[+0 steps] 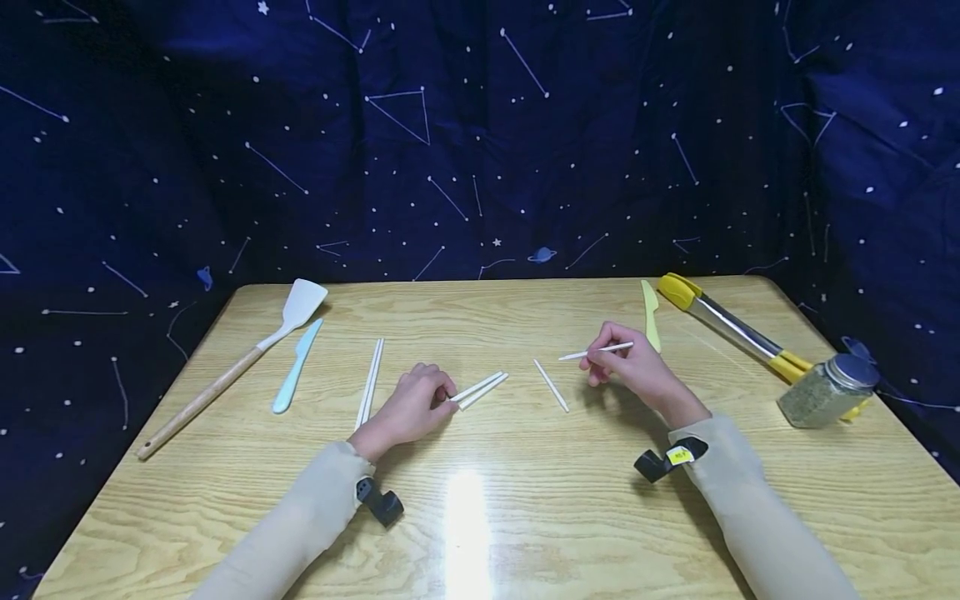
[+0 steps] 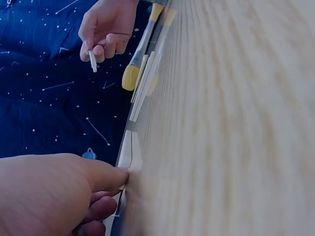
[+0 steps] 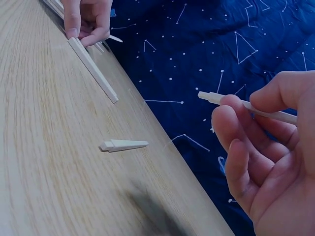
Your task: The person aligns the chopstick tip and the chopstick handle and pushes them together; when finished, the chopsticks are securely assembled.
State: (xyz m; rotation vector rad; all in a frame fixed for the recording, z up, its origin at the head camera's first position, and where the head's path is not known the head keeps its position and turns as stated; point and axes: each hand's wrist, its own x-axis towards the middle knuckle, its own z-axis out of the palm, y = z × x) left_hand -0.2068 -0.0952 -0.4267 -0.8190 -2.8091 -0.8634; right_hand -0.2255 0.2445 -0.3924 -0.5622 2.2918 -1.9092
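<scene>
The right hand (image 1: 633, 367) pinches one white chopstick (image 1: 596, 352) up off the table (image 1: 525, 517). The left hand (image 1: 412, 408) presses its fingers on a pair (image 1: 480, 389) lying flat. One loose stick (image 1: 551, 386) lies between them, unpicked. There is bare wood near; tongs (image 1: 731, 325) and jar (image 1: 825, 393) sit far right.

A white chopstick (image 1: 596, 352) is being held off the table, pointing toward 9 o'clock. Its partner (image 1: 551, 385) is lying flat, at 7 o'clock from it. Another white pair (image 1: 480, 389) is lying together, gripped at its near end.
</scene>
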